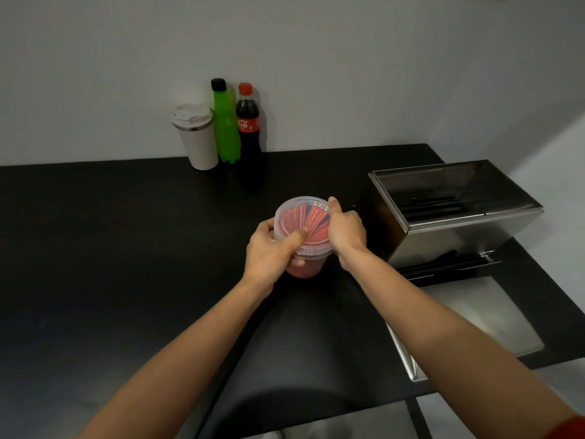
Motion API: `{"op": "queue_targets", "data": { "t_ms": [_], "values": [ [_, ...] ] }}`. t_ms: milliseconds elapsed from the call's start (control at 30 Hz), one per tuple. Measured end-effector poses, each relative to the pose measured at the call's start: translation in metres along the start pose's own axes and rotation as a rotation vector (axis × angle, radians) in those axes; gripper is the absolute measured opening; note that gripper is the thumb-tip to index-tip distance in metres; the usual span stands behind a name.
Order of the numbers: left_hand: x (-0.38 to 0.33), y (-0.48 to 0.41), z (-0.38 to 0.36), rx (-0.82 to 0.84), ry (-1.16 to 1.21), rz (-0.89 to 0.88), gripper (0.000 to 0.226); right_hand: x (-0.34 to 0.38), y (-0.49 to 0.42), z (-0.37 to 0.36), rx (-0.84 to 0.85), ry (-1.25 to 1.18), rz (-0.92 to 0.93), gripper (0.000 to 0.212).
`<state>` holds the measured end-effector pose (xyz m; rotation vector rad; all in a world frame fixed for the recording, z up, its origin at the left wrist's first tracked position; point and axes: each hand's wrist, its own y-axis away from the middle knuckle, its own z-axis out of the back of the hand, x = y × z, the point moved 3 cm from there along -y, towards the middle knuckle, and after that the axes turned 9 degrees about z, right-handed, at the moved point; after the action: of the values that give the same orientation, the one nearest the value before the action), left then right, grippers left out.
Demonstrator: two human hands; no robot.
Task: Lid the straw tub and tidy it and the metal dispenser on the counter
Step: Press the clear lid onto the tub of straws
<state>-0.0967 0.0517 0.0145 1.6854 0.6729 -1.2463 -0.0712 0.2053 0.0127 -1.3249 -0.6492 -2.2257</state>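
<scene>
While the left hand (269, 248) wrapped the clear round plastic tub of red straws (302, 236) above the black desk (126, 248), thumb pressing its lid, the right hand's (345, 229) fingers pinched the rim, seemingly light, thin-walled and best gripped low.

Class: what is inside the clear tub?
Red straws fill the tub, seen through its clear lid. Both hands cover parts of it; the tub's bottom is hidden.
</scene>
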Motion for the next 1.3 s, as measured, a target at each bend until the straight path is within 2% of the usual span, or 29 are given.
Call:
{"op": "queue_targets", "data": {
  "t_ms": [200,300,500,700,1000,1300],
  "values": [
    [-0.004,-0.006,0.001,0.075,0.124,0.052,0.043,-0.002,-0.003,-0.001,0.028,-0.013,-0.017,0.058],
    [-0.006,-0.007,0.002,0.107,0.119,0.074,0.044,-0.004,-0.006,0.000,0.035,-0.005,-0.001,0.056],
    [-0.014,-0.017,0.012,-0.020,-0.032,0.121,0.033,0.011,-0.015,0.006,0.081,0.230,0.159,0.033],
    [-0.018,-0.026,0.016,0.062,-0.032,0.048,0.030,0.021,-0.020,-0.002,0.219,0.286,0.175,0.049],
    [-0.010,-0.032,0.011,0.050,0.085,0.028,0.031,0.016,-0.020,-0.003,0.195,0.187,0.106,0.049],
    [-0.013,-0.031,0.014,0.062,-0.024,0.030,0.029,0.022,-0.016,0.002,0.203,0.179,0.155,0.046]
  ]
}}
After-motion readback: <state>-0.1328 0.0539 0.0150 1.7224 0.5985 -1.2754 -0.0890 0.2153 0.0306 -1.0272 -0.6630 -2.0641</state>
